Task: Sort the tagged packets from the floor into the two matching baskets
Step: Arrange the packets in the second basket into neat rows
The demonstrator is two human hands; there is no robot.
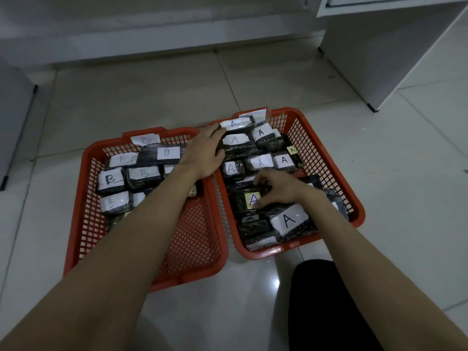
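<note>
Two red mesh baskets sit side by side on the tiled floor. The left basket (83, 224) holds several dark packets tagged B (143, 176) in its far half. The right basket (326, 158) is filled with dark packets tagged A (291, 221). My left hand (205, 153) reaches across the shared rims and rests on a dark A packet (236, 144) in the right basket's far left. My right hand (276, 187) grips the top edge of a packet with a yellow A tag (247, 202) in the right basket's middle.
A white cabinet (385, 54) stands at the back right, a grey unit (12, 117) at the left, and a wall base runs along the back. My dark-clothed knee (326, 305) is in front of the right basket. No loose packets show on the floor.
</note>
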